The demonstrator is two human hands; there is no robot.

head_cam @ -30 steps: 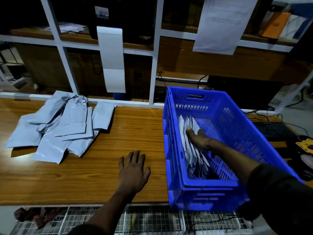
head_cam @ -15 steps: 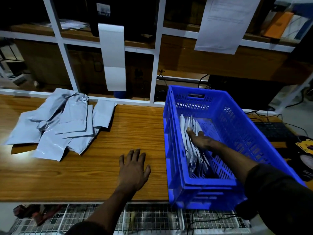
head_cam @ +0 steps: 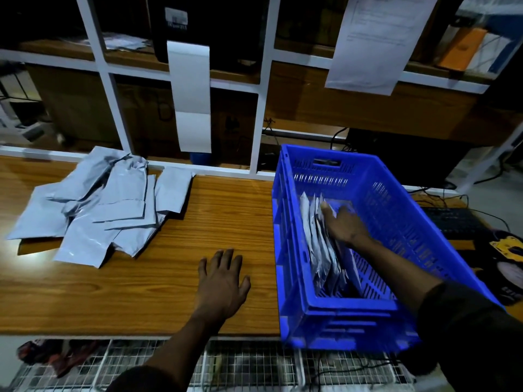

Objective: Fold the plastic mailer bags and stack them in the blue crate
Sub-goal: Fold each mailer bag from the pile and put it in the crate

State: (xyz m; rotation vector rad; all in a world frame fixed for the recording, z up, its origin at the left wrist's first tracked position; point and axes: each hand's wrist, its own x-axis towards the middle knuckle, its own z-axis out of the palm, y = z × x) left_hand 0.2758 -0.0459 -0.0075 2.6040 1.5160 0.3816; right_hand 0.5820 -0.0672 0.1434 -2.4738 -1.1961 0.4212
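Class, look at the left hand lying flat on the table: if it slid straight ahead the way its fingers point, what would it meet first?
Probably nothing on the table: the left hand points over bare wood toward the white shelf frame, passing right of the unfolded mailer bags.

Packing station: label printer (head_cam: 198, 29), mailer bags (head_cam: 107, 205), crate (head_cam: 396, 210), shelving (head_cam: 260, 108).

A dim room: wooden table (head_cam: 175, 281) before white-framed shelving (head_cam: 261, 114) hung with paper sheets (head_cam: 379, 43), wire mesh (head_cam: 240, 366) below.

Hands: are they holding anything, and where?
The left hand holds nothing. The right hand presses the folded mailer bags in the blue crate; a grip cannot be told.
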